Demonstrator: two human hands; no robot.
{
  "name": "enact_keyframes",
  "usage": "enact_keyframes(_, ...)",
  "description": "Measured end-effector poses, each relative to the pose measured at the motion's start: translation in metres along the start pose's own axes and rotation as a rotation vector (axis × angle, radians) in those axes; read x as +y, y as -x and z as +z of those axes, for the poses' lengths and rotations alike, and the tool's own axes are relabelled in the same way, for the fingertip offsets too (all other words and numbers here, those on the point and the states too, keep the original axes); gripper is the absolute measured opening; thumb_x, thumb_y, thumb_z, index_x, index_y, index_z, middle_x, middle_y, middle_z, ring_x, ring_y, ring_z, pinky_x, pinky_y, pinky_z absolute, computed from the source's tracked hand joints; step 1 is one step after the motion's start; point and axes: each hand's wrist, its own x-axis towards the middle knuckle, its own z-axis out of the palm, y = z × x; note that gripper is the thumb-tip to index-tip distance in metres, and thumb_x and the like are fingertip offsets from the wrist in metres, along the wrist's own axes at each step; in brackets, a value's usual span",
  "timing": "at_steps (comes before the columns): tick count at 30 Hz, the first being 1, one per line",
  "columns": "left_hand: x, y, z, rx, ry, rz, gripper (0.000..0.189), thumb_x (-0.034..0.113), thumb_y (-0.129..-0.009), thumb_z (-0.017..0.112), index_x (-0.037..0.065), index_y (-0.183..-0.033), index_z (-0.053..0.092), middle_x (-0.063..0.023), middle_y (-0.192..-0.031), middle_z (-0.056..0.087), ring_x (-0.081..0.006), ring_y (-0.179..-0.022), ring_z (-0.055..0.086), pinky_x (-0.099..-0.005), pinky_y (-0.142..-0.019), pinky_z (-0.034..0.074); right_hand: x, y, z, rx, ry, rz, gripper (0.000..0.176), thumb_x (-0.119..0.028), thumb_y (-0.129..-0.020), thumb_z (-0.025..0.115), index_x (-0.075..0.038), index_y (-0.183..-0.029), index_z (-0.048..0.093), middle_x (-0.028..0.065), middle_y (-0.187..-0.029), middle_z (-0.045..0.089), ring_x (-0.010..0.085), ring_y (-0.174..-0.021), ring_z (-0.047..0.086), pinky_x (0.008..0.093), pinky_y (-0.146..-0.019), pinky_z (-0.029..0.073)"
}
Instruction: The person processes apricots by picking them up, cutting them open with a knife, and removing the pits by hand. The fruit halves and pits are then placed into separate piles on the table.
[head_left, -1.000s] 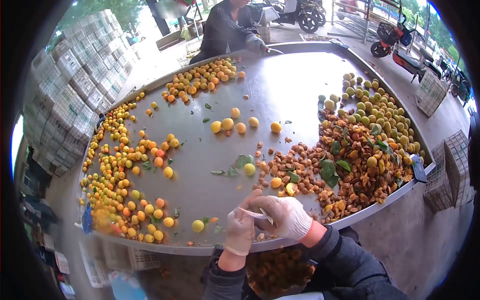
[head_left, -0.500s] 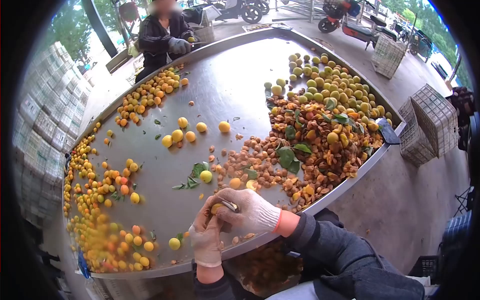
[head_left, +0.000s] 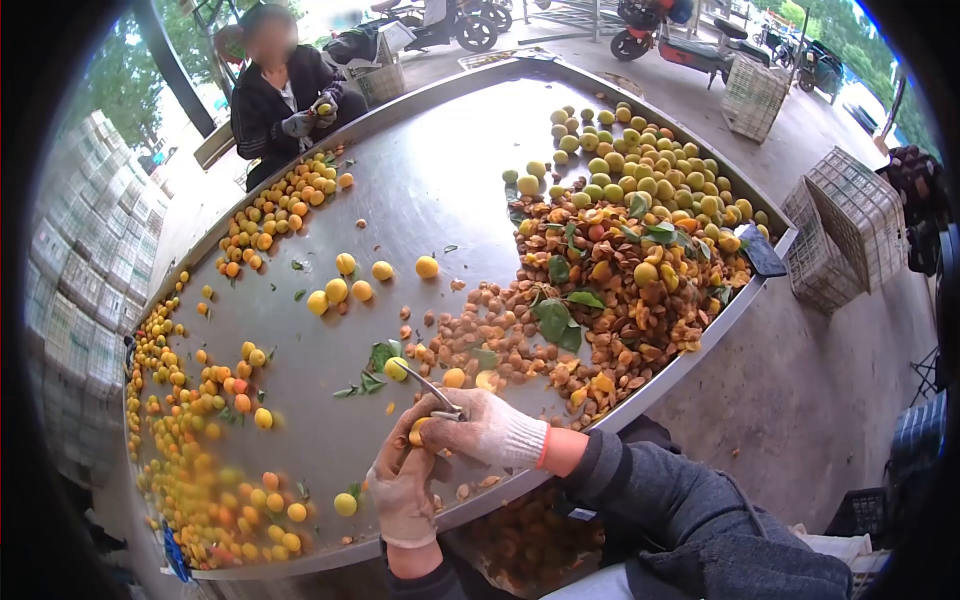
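Both my hands wear pale work gloves and meet over the near edge of the metal table. My left hand (head_left: 402,492) is closed around a yellow apricot (head_left: 418,432), partly hidden by fingers. My right hand (head_left: 482,430) grips a small knife (head_left: 432,387), whose thin blade points up and left, clear of the fruit. Its fingers also touch the apricot. Just beyond the blade lies a greenish-yellow apricot (head_left: 396,369) beside green leaves (head_left: 381,354). Brown apricot stones (head_left: 480,325) are spread ahead of my right hand.
A heap of split apricots (head_left: 630,300) and a pile of whole ones (head_left: 660,170) cover the right side. More apricots (head_left: 230,380) lie left. Across the metal table (head_left: 420,150), a co-worker (head_left: 275,105) holds fruit. Plastic crates (head_left: 850,230) stand right; stacked crates (head_left: 90,260) left.
The knife blade has swung away from the apricot to point up and left. The co-worker's hands have come together, and my view has shifted slightly.
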Motion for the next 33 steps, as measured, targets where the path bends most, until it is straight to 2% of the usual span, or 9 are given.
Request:
enact_keyframes(1, 0.002, 0.001, 0.002, -0.003, -0.001, 0.0, 0.039, -0.005, -0.085, 0.048, -0.007, -0.123, 0.056, -0.0112, -0.114, 0.064, -0.0132, -0.094, 0.063, -0.0184, -0.069, 0.048, 0.003, -0.001, 0.0, 0.003, 0.0, -0.002, 0.027, -0.022, -0.087, 0.058, -0.005, -0.108, 0.062, 0.0038, -0.076, 0.062, 0.0101, -0.057, 0.056, 0.0234, -0.053, 0.046)
enact_keyframes(3, 0.008, 0.003, 0.008, -0.001, -0.016, 0.03, 0.04, 0.004, -0.083, 0.052, -0.003, -0.121, 0.06, -0.0072, -0.096, 0.066, -0.0072, -0.057, 0.053, -0.0163, -0.05, 0.04, 0.004, -0.003, -0.001, -0.021, -0.088, 0.091, 0.031, -0.028, -0.085, 0.059, -0.005, -0.106, 0.064, 0.0021, -0.069, 0.058, 0.0078, -0.051, 0.05, 0.0214, -0.046, 0.04)
enact_keyframes(9, 0.0, 0.006, -0.012, -0.071, 0.122, 0.041, 0.04, 0.002, -0.087, 0.054, -0.002, -0.126, 0.055, -0.0121, -0.097, 0.067, -0.0117, -0.069, 0.063, -0.0177, -0.053, 0.048, -0.016, 0.0, -0.008, 0.006, -0.331, 0.278, 0.034, -0.035, -0.086, 0.056, -0.006, -0.103, 0.064, -0.0011, -0.057, 0.049, 0.0066, -0.047, 0.046, 0.0217, -0.039, 0.033)
enact_keyframes(13, -0.008, 0.005, -0.023, -0.004, 0.393, -0.032, 0.039, 0.009, -0.088, 0.061, 0.002, -0.126, 0.056, -0.0113, -0.087, 0.066, -0.0142, -0.061, 0.062, -0.0205, -0.049, 0.049, 0.003, -0.03, -0.032, 0.363, -0.903, 0.419, 0.017, -0.026, -0.094, 0.053, -0.012, -0.086, 0.048, -0.0051, -0.064, 0.04, 0.0048, -0.046, 0.033, 0.0168, -0.037, 0.026)
enact_keyframes(20, -0.006, 0.007, -0.019, 0.037, 0.305, -0.014, 0.038, 0.02, -0.091, 0.062, 0.001, -0.123, 0.056, -0.0119, -0.09, 0.065, -0.0183, -0.066, 0.064, -0.0275, -0.055, 0.055, 0.028, -0.039, -0.029, 0.514, -0.981, 0.496, 0.017, -0.027, -0.094, 0.055, -0.01, -0.091, 0.05, -0.0043, -0.066, 0.041, 0.005, -0.048, 0.035, 0.017, -0.036, 0.026)
enact_keyframes(24, -0.004, 0.005, -0.019, 0.115, 0.158, -0.032, 0.045, 0.033, -0.094, 0.058, 0.0, -0.122, 0.056, -0.0117, -0.093, 0.064, -0.0191, -0.076, 0.065, -0.0278, -0.061, 0.055, 0.008, -0.022, -0.019, 0.393, -0.753, 0.422, 0.021, -0.026, -0.092, 0.055, -0.007, -0.1, 0.057, -0.0041, -0.066, 0.043, 0.0048, -0.046, 0.037, 0.0178, -0.037, 0.025)
enact_keyframes(28, -0.003, 0.001, -0.021, 0.13, 0.107, -0.102, 0.05, 0.041, -0.094, 0.054, 0.0, -0.123, 0.056, -0.0106, -0.095, 0.064, -0.017, -0.077, 0.064, -0.0273, -0.064, 0.054, -0.018, -0.005, -0.012, 0.031, -0.313, 0.375, 0.034, -0.027, -0.086, 0.058, -0.005, -0.111, 0.063, -0.0004, -0.066, 0.05, 0.0081, -0.047, 0.045, 0.0222, -0.042, 0.034)
enact_keyframes(30, 0.001, -0.004, -0.016, -0.099, 0.208, -0.101, 0.057, 0.046, -0.09, 0.058, 0.003, -0.127, 0.056, -0.0071, -0.091, 0.063, -0.0141, -0.074, 0.059, -0.0263, -0.062, 0.05, -0.029, 0.0, -0.005, -0.02, -0.095, 0.378, 0.031, -0.028, -0.085, 0.058, -0.007, -0.107, 0.065, -0.0003, -0.068, 0.054, 0.0079, -0.048, 0.047, 0.0214, -0.043, 0.036)
enact_keyframes(33, 0.006, -0.002, -0.011, -0.109, 0.085, -0.098, 0.055, 0.044, -0.087, 0.064, 0.003, -0.123, 0.06, -0.0038, -0.088, 0.063, -0.0119, -0.07, 0.057, -0.0227, -0.059, 0.046, -0.019, -0.001, 0.0, -0.017, 0.002, 0.327, 0.029, -0.027, -0.087, 0.058, -0.007, -0.105, 0.066, 0.0008, -0.073, 0.059, 0.0078, -0.049, 0.05, 0.0211, -0.045, 0.039)
